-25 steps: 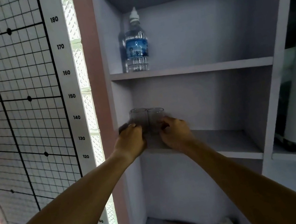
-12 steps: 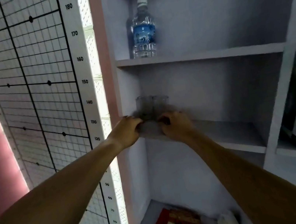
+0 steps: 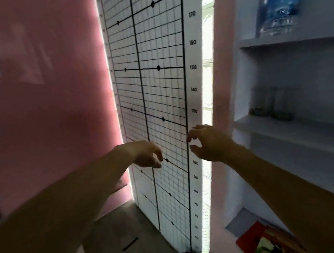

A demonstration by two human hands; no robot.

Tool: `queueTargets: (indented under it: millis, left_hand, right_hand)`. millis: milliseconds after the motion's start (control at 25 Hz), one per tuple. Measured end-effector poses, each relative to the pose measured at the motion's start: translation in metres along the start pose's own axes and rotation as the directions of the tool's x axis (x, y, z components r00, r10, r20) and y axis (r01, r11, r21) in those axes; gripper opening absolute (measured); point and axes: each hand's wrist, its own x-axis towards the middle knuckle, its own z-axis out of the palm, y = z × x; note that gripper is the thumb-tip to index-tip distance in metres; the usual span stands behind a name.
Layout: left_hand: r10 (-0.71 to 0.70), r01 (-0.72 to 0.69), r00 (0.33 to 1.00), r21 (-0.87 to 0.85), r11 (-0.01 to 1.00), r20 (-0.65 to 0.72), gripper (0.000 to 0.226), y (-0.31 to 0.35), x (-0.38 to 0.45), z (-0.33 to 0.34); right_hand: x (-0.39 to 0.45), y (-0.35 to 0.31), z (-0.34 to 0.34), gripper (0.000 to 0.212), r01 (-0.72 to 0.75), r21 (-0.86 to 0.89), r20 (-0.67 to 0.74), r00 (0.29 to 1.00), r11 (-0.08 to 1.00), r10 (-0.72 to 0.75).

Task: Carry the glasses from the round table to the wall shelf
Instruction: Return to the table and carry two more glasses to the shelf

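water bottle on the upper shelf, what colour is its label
Blue, on the blurred water bottle, in the head view.

I see two clear, short drinking glasses (image 3: 270, 102) standing upright on the middle board of the pale grey wall shelf (image 3: 297, 125). They sit side by side near its left end, apparently touching, though blur hides it.

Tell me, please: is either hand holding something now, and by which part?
Nothing is held. The left hand and right hand are empty; both glasses stand on the shelf.
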Motion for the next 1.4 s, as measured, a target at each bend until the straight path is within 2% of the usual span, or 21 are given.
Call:
queueTargets:
  millis: [80,160,400,520,760,1000,1200,1320,1400]
  left_hand:
    - [-0.145,0.148,0.988,-0.053,0.988,0.044,0.034,-0.049,-0.041,0.011]
    - [-0.248,0.253,0.967,-0.134,0.958,0.056,0.033,-0.095,-0.084,0.015]
    - [-0.511,0.523,0.852,-0.214,0.825,0.113,0.035,-0.224,-0.227,0.036]
    - [-0.575,0.589,0.807,-0.266,0.763,0.135,0.035,-0.288,-0.3,0.055]
    - [-0.672,0.667,0.733,-0.308,0.679,0.105,0.032,-0.398,-0.442,0.086]
    - [-0.795,0.772,0.588,-0.394,0.498,0.148,0.011,-0.47,-0.564,0.112]
    - [-0.865,0.851,0.466,-0.365,0.379,0.188,0.028,-0.529,-0.639,0.141]
    - [-0.905,0.88,0.382,-0.374,0.294,0.187,0.024,-0.571,-0.675,0.149]
    - [-0.936,0.9,0.314,-0.363,0.241,0.157,0.032,-0.601,-0.695,0.15]
  right_hand:
    - [0.018,-0.044,0.026,0.032,0.017,0.045,0.207,0.978,0.999,-0.026]
    - [0.04,-0.089,0.045,0.035,0.04,0.063,0.312,0.948,0.997,-0.058]
    - [0.09,-0.258,0.085,0.032,0.172,0.15,0.415,0.883,0.974,-0.22]
    - [0.102,-0.355,0.11,0.033,0.232,0.214,0.469,0.828,0.949,-0.308]
    - [0.123,-0.544,0.153,0.037,0.37,0.283,0.5,0.731,0.885,-0.465]
    - [0.133,-0.688,0.186,0.035,0.498,0.357,0.505,0.609,0.79,-0.612]
    - [0.143,-0.793,0.215,0.033,0.589,0.427,0.489,0.487,0.686,-0.723]
    - [0.164,-0.853,0.235,0.031,0.604,0.464,0.469,0.453,0.648,-0.758]
    - [0.183,-0.893,0.251,0.034,0.592,0.514,0.451,0.429,0.621,-0.783]
